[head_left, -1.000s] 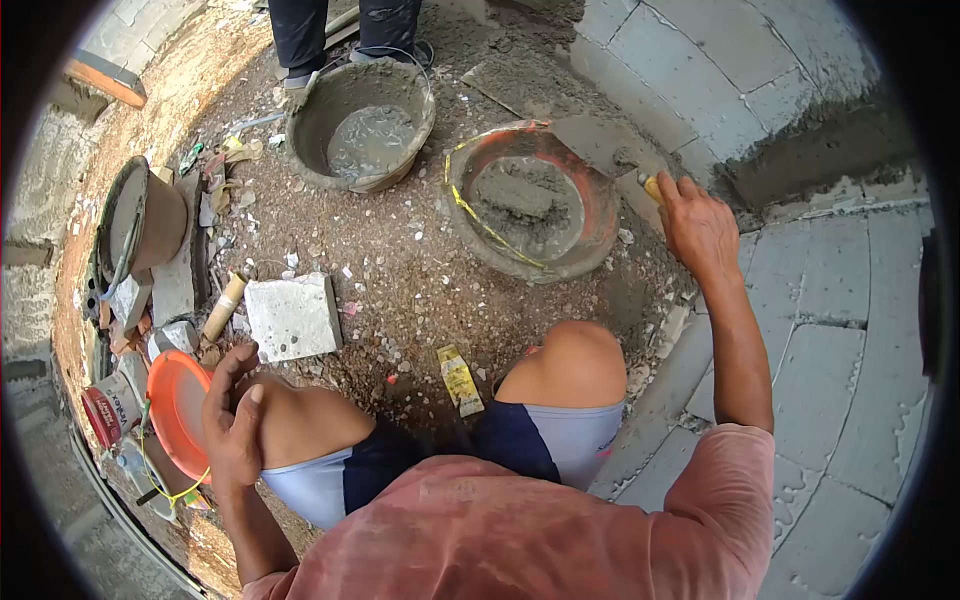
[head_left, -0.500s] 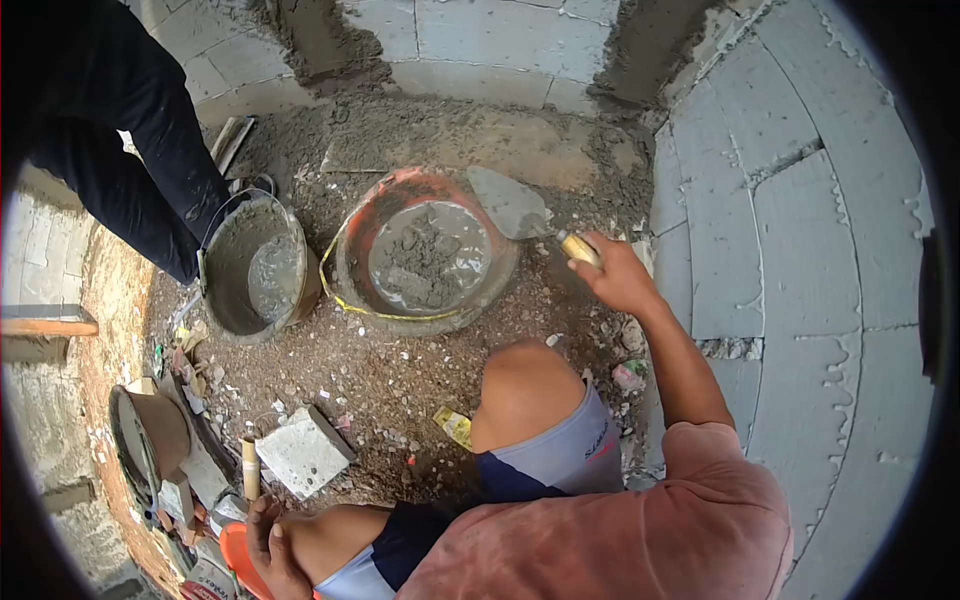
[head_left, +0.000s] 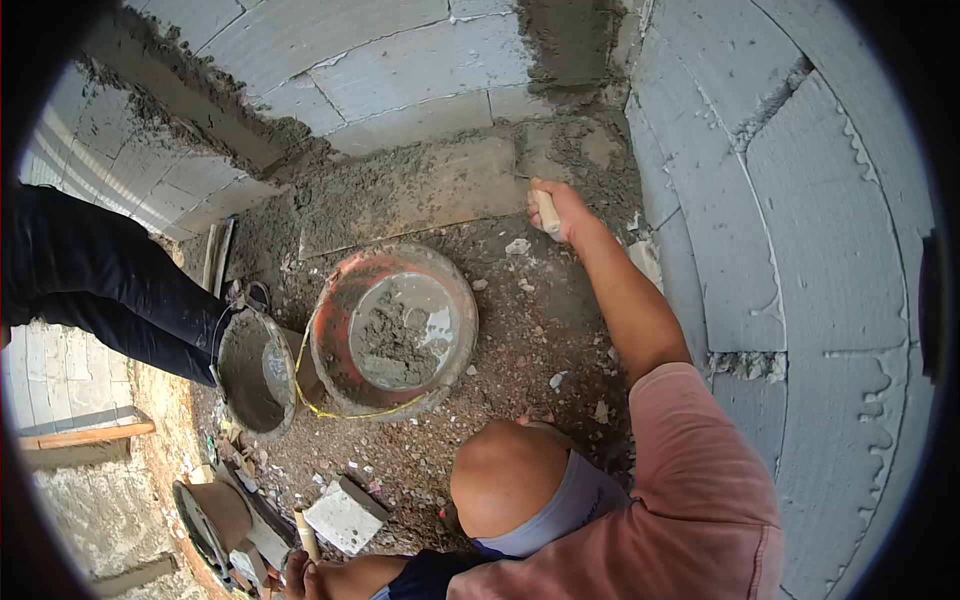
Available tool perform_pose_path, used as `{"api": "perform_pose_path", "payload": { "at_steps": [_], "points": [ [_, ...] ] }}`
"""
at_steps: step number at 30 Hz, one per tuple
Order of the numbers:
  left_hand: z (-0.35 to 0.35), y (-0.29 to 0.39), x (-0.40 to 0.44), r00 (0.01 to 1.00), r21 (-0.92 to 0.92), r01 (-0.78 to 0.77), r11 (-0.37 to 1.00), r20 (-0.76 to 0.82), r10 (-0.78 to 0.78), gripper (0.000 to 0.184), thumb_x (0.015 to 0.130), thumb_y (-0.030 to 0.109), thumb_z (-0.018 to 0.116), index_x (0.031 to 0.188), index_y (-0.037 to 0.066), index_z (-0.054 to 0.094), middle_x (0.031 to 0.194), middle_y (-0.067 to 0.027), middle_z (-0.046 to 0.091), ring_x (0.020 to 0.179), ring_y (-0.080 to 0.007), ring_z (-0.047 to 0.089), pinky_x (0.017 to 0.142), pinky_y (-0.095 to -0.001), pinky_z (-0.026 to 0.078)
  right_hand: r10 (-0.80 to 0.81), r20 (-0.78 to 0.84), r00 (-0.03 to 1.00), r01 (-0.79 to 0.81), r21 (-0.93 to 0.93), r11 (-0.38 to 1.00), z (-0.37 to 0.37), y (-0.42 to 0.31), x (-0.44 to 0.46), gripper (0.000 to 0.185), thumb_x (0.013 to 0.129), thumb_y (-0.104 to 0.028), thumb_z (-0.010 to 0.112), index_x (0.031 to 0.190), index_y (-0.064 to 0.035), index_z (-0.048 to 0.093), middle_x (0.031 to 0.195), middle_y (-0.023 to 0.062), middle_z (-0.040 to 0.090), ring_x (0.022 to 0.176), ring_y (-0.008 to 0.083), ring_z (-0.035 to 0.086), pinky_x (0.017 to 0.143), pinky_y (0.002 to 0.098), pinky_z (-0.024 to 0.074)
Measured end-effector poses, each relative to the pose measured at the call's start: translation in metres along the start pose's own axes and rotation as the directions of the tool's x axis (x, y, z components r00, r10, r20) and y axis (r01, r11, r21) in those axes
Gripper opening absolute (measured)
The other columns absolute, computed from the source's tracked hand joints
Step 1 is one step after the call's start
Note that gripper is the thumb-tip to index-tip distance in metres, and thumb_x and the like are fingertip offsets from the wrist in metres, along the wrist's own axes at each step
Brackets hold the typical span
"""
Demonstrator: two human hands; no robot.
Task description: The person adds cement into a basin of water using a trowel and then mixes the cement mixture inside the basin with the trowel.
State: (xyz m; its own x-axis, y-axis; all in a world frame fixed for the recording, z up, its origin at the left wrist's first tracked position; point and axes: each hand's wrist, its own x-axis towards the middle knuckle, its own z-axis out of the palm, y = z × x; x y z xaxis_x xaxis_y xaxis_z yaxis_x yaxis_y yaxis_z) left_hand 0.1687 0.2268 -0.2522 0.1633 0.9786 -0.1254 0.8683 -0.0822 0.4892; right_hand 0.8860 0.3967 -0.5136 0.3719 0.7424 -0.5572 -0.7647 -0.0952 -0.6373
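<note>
My right hand is closed around the pale wooden handle of a trowel. The trowel's blade is seen nearly edge-on, at a mortar-smeared board along the foot of the block wall. Nearer to me, an orange-rimmed basin holds wet grey mortar, with a yellow strap round its edge. My left hand is by my left knee at the bottom edge, beside an upright wooden handle; its fingers are partly cut off, and whether it holds the handle is unclear.
A bucket of wet mix stands left of the basin, beside a person in dark trousers. Another bucket and a white block lie lower left. A block wall rises on the right.
My right hand has carried the trowel from the basin's edge forward to the board by the wall. The view has swung right, so the basin and buckets sit lower in it.
</note>
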Motion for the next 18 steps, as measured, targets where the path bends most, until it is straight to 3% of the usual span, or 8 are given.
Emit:
{"api": "perform_pose_path", "payload": {
  "at_steps": [1, 2, 8, 10, 12, 15, 16, 18],
  "points": [
    [-0.001, -0.015, 0.0, 0.992, -0.025, -0.125, 0.992, -0.007, 0.125, 0.033, 0.1, 0.013, 0.052, 0.128, 0.0, 0.062, 0.132, -0.0231, 0.06, 0.115, -0.0366, 0.061, 0.096, -0.0424, 0.05, 0.028, 0.043, 0.999, -0.028, 0.02, 0.999, -0.016, -0.012, 0.018, 0.02, 0.097, -0.025, 0.062, 0.098, -0.0063, 0.056, 0.074, 0.007, 0.058, 0.057, 0.0186, 0.056, 0.045, 0.0342, 0.0458],
    [-0.012, -0.006, 0.004, 0.954, 0.377, -0.298, 0.877, 0.094, 0.284, 0.03, 0.099, 0.008, 0.05, 0.125, -0.001, 0.063, 0.13, -0.0234, 0.061, 0.112, -0.0383, 0.061, 0.095, -0.0437, 0.05, 0.054, 0.089, 0.995, -0.057, 0.034, 0.998, -0.031, -0.02, 0.027, 0.019, 0.097, -0.025, 0.061, 0.098, -0.0068, 0.055, 0.074, 0.0071, 0.058, 0.056, 0.0188, 0.055, 0.045, 0.0342, 0.0457],
    [-0.001, 0.035, 0.008, 0.999, -0.044, -0.025, 0.999, 0.039, 0.027, 0.031, 0.096, 0.008, 0.053, 0.123, -0.003, 0.063, 0.127, -0.0243, 0.061, 0.115, -0.0389, 0.059, 0.097, -0.0454, 0.048, -0.219, -0.367, 0.904, 0.195, -0.102, 0.975, -0.068, -0.02, -0.008, 0.02, 0.096, -0.026, 0.062, 0.098, -0.006, 0.06, 0.077, 0.0061, 0.06, 0.056, 0.0162, 0.056, 0.044, 0.03, 0.0447],
    [0.001, 0.047, 0.01, 0.995, -0.102, 0.102, 0.99, 0.022, -0.1, 0.032, 0.096, 0.008, 0.052, 0.123, -0.005, 0.062, 0.128, -0.0246, 0.061, 0.117, -0.0396, 0.059, 0.099, -0.0459, 0.048, -0.334, -0.293, 0.896, 0.162, -0.485, 0.86, -0.06, 0.003, -0.049, 0.025, 0.093, -0.026, 0.065, 0.102, -0.0027, 0.064, 0.076, 0.006, 0.062, 0.054, 0.0159, 0.057, 0.046, 0.0306, 0.0451],
    [0.005, 0.055, 0.016, 0.968, -0.156, 0.248, 0.956, 0.015, -0.249, 0.032, 0.097, 0.009, 0.051, 0.123, -0.006, 0.062, 0.131, -0.0252, 0.059, 0.118, -0.0409, 0.058, 0.101, -0.0464, 0.047, -0.398, -0.187, 0.898, 0.073, -0.829, 0.555, -0.067, 0.032, -0.071, 0.037, 0.09, -0.029, 0.068, 0.106, 0.0041, 0.065, 0.089, 0.0164, 0.068, 0.078, 0.0283, 0.066, 0.067, 0.0387, 0.0517],
    [-0.003, -0.054, 0.006, 0.956, -0.268, -0.264, 0.927, 0.054, 0.288, 0.035, 0.099, 0.014, 0.05, 0.126, -0.006, 0.061, 0.134, -0.0261, 0.057, 0.122, -0.0422, 0.055, 0.104, -0.0459, 0.046, -0.416, -0.164, 0.895, -0.007, -0.935, 0.355, -0.095, 0.053, -0.07, 0.048, 0.086, -0.031, 0.07, 0.11, 0.0095, 0.066, 0.104, 0.0254, 0.07, 0.1, 0.0394, 0.068, 0.088, 0.0435, 0.0514],
    [-0.002, -0.066, 0.0, 0.998, -0.255, -0.016, 0.967, 0.048, 0.03, 0.038, 0.099, 0.018, 0.052, 0.128, -0.006, 0.059, 0.135, -0.0245, 0.057, 0.124, -0.0431, 0.053, 0.105, -0.0455, 0.044, -0.425, -0.192, 0.885, -0.01, -0.92, 0.393, -0.108, 0.049, -0.07, 0.049, 0.085, -0.032, 0.07, 0.111, 0.0097, 0.066, 0.107, 0.0265, 0.07, 0.103, 0.0408, 0.067, 0.09, 0.0436, 0.0507],
    [-0.007, -0.025, 0.007, 0.994, -0.01, -0.017, 1.0, 0.106, 0.018, 0.039, 0.099, 0.017, 0.051, 0.13, -0.005, 0.058, 0.135, -0.0234, 0.058, 0.125, -0.0416, 0.053, 0.106, -0.045, 0.043, -0.445, -0.261, 0.857, -0.003, -0.865, 0.502, -0.134, 0.032, -0.067, 0.052, 0.085, -0.035, 0.07, 0.111, 0.0095, 0.067, 0.111, 0.0277, 0.069, 0.107, 0.0425, 0.065, 0.092, 0.0436, 0.0504]
  ]
}}
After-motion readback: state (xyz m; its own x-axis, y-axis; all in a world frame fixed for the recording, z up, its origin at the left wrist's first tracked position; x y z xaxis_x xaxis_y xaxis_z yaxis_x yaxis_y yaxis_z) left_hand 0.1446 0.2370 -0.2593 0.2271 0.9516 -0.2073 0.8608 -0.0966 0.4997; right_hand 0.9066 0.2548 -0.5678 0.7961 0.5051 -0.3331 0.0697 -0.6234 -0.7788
